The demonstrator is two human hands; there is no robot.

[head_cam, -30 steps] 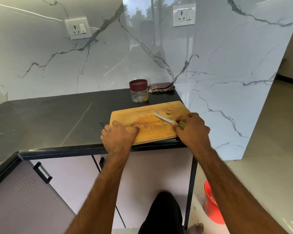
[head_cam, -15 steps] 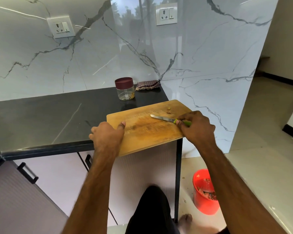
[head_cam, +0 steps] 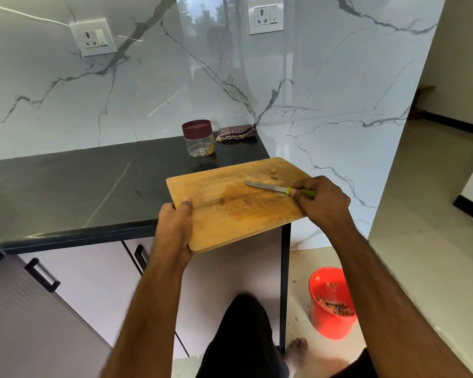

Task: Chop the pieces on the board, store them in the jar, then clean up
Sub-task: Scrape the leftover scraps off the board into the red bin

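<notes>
The left hand (head_cam: 175,227) clamps its fingers on the board (head_cam: 238,203) edge; the right hand (head_cam: 321,203) pinches the knife (head_cam: 268,187) flat on it. Since a second ago the board has come off the table (head_cam: 66,186), overhanging its edge. Two scraps (head_cam: 273,173) lie beyond the blade; jar (head_cam: 200,137) and cloth (head_cam: 236,132) further back, bucket (head_cam: 331,301) below right.

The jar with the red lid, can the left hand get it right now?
Probably not yet: the left hand is gripping the cutting board. The jar stands unblocked on the counter behind it.
</notes>
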